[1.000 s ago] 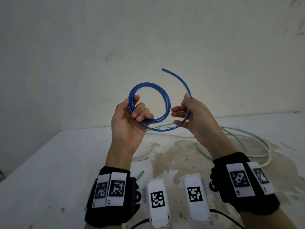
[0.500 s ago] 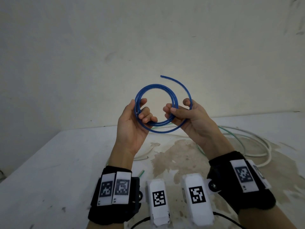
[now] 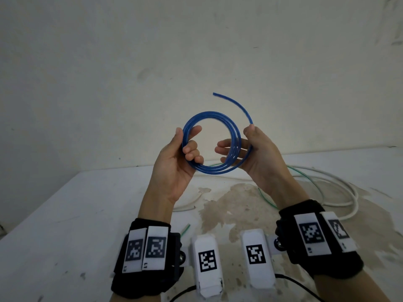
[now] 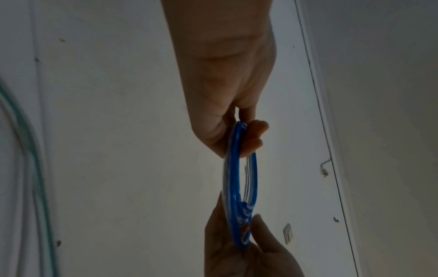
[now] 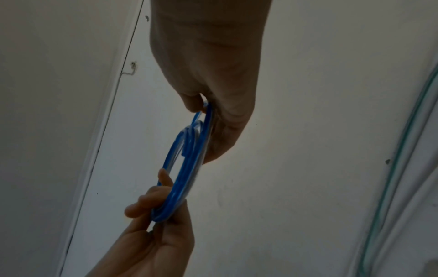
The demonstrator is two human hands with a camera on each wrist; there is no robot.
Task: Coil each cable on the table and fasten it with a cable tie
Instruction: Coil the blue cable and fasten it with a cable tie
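A blue cable (image 3: 212, 118) is wound into a round coil held up above the table in front of the wall. My left hand (image 3: 185, 147) grips the coil's left side, thumb behind and fingers curled through the ring. My right hand (image 3: 244, 147) holds the right side, fingers reaching through the ring and thumb on the outer strand. The cable's free end (image 3: 235, 101) arcs up and left above the coil. In the left wrist view the blue coil (image 4: 239, 178) appears edge-on between both hands; the right wrist view shows the blue coil (image 5: 187, 165) the same way.
On the stained white table (image 3: 87, 214) behind my hands lie a loose white cable (image 3: 340, 184) and a thin green cable (image 3: 266, 197). A short green cable end (image 3: 185, 228) lies near my left wrist. The wall stands close behind the table.
The right hand has slid outward along the outer strand to the coil's right side, and the free end now stands higher. The left hand keeps its grip on the coil.
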